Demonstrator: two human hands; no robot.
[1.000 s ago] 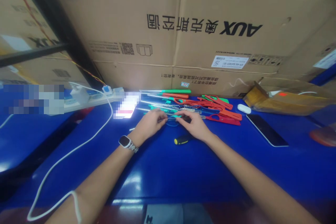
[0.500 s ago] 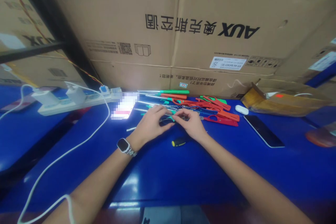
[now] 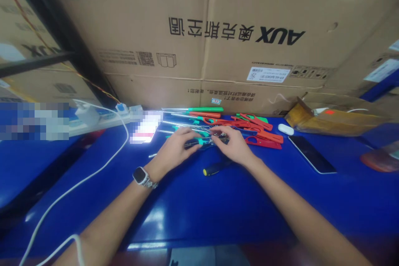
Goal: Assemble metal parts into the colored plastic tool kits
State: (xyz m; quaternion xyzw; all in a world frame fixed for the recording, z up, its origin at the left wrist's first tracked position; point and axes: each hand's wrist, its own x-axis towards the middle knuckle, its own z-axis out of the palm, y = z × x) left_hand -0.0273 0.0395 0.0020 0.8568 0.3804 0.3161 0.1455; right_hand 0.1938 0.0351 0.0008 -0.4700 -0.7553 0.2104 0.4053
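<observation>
My left hand (image 3: 179, 146) curls its thumb and fingers around an opened lighter (image 3: 200, 141) with a teal-green piece and a metal tube. Opposite it, my right hand (image 3: 234, 145) is bent around the lighter's other end, thumb and forefinger a little apart; its palm side is hidden. Thin wires and small parts lie between and behind the hands, too blurred to tell apart. Just beyond are long-tubed lighters, among them a green one (image 3: 207, 109) and an orange one (image 3: 205, 114), with loose red handle shells (image 3: 264, 143). A black screwdriver with a yellow end (image 3: 213, 170) lies below my right hand.
A black phone (image 3: 311, 154) and a white earbud case (image 3: 286, 129) lie to the right, before an open cardboard box (image 3: 336, 124). To the left are a lit phone (image 3: 146, 127), a power strip (image 3: 102, 124) and a white cable (image 3: 102, 161). A large carton (image 3: 199, 62) stands behind.
My hands have drawn slightly apart from a close pinch at the teal piece, and their fingers have loosened a little. The view has shifted slightly.
</observation>
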